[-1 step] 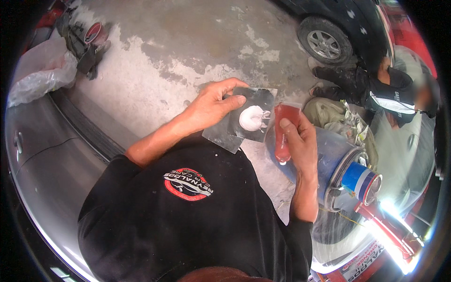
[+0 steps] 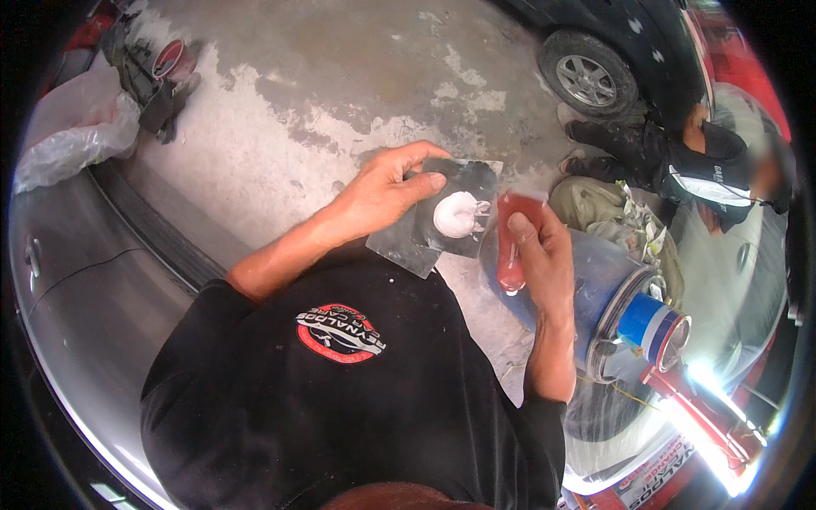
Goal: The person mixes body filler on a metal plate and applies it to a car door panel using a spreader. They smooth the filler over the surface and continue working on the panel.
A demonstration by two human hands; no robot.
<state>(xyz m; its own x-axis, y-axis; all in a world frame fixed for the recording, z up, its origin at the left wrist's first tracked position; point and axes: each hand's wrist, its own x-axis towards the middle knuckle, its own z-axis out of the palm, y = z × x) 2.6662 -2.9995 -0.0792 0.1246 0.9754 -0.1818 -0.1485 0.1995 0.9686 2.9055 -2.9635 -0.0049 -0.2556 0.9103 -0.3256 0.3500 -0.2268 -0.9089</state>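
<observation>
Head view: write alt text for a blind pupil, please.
The left hand holds a dark plate bearing white paste; the right hand holds a red tube. Nearby are a blue drum and a co-worker beside a black car.

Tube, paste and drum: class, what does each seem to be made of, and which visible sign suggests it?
Tube: probably soft plastic, slightly glossy; its end is flattened.
Paste: thick, putty-like, satin, composition unclear; it forms a smooth mound.
Drum: likely plastic, dull; its blue wall looks cloudy, though painted metal is possible.
</observation>
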